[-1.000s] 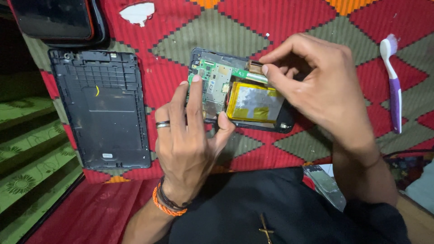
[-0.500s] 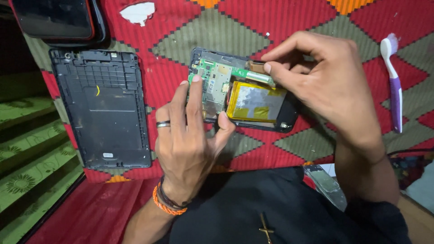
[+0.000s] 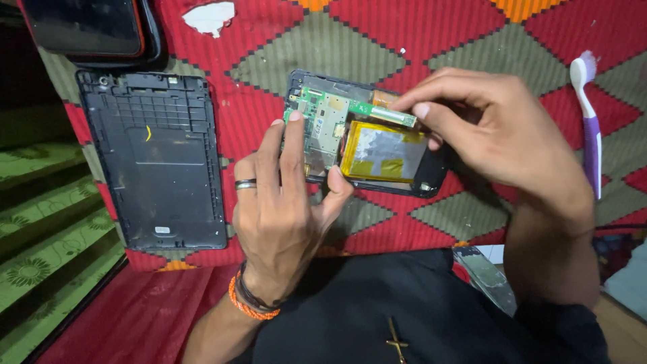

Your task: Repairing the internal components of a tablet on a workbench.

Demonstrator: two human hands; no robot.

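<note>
An opened tablet body [image 3: 431, 178] lies on the patterned red rug, its green circuit board [image 3: 323, 121] and yellow-taped silver battery [image 3: 384, 152] exposed. My left hand [image 3: 283, 209], with a ring on one finger, presses the board with its fingertips while the thumb rests at the tablet's near edge. My right hand [image 3: 492, 135] pinches the right end of the narrow green board strip [image 3: 384, 114] above the battery. What lies under its fingers is hidden.
The removed black back cover [image 3: 162, 162] lies to the left. Another dark device in a red-edged case [image 3: 87, 27] sits at the top left. A purple and white toothbrush [image 3: 590, 121] lies at the right. A metal-faced part [image 3: 485, 273] lies by my right forearm.
Both hands stay on the open tablet almost unmoved. The right hand's fingers have shifted slightly at the board strip.
</note>
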